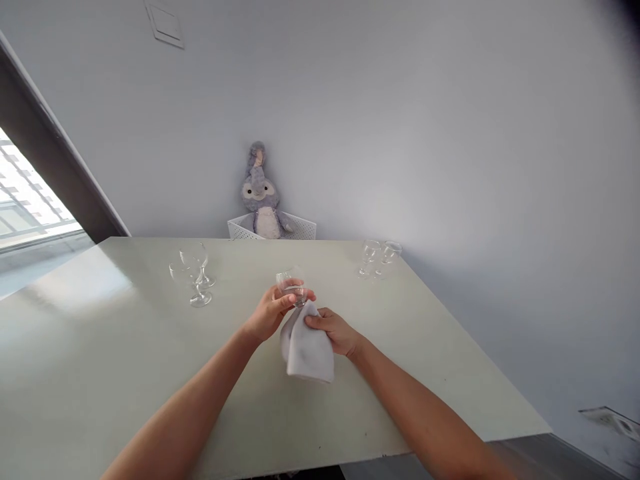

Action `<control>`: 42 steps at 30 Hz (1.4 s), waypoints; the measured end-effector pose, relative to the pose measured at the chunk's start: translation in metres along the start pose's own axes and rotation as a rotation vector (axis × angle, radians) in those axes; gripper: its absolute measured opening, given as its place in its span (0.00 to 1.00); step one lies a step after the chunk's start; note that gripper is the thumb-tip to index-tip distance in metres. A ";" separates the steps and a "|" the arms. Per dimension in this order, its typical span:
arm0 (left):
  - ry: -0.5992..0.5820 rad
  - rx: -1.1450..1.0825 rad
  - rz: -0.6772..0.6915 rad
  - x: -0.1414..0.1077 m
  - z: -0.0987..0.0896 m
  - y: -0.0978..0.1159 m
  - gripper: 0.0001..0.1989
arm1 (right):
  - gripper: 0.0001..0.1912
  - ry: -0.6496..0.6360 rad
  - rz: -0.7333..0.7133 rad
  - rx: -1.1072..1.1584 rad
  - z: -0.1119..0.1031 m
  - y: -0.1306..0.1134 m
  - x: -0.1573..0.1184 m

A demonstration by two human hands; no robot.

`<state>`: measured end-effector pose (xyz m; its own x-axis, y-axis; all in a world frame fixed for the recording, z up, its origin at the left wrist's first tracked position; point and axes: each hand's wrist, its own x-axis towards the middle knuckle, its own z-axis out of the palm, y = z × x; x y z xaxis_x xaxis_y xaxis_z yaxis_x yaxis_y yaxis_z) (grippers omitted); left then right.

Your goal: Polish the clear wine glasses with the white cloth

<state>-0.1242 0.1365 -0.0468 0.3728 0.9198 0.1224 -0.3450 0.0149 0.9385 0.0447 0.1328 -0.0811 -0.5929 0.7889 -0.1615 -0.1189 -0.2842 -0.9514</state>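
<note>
My left hand (pixel 274 311) is wrapped round the bowl of a clear stemmed glass (pixel 290 281), held tilted above the middle of the table. My right hand (pixel 334 328) grips a white cloth (pixel 311 350), which hangs down in folds. The cloth's upper edge meets the lower part of the glass, whose stem and foot are hidden by it. Both hands are close together, the left one slightly higher in view.
Stemmed glasses (pixel 201 299) stand upright on the pale table (pixel 125 373) at the left. Two smaller glasses (pixel 370 253) stand near the back right edge. Behind the table, a grey plush toy (pixel 258 193) sits in a white basket (pixel 305 230) against the wall.
</note>
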 end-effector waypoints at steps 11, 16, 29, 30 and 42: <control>0.422 -0.011 0.259 0.002 0.017 -0.010 0.27 | 0.21 0.568 -0.262 -0.457 -0.011 0.003 0.011; 0.343 0.059 0.275 -0.003 0.028 -0.009 0.28 | 0.23 0.336 -0.166 -0.167 0.008 0.015 0.012; 0.494 0.499 0.457 -0.001 0.005 -0.011 0.25 | 0.21 0.565 -0.438 -1.258 -0.001 -0.018 -0.009; 0.449 0.575 0.451 -0.003 0.010 -0.013 0.25 | 0.21 0.581 -0.469 -1.235 -0.001 -0.018 -0.010; 0.258 0.783 0.151 -0.008 0.021 -0.040 0.30 | 0.16 0.891 -0.285 -0.842 -0.083 -0.017 -0.001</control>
<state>-0.0952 0.1207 -0.0780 0.1292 0.9524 0.2761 0.3578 -0.3044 0.8828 0.1136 0.1826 -0.0864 0.1517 0.9514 0.2680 0.5846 0.1322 -0.8004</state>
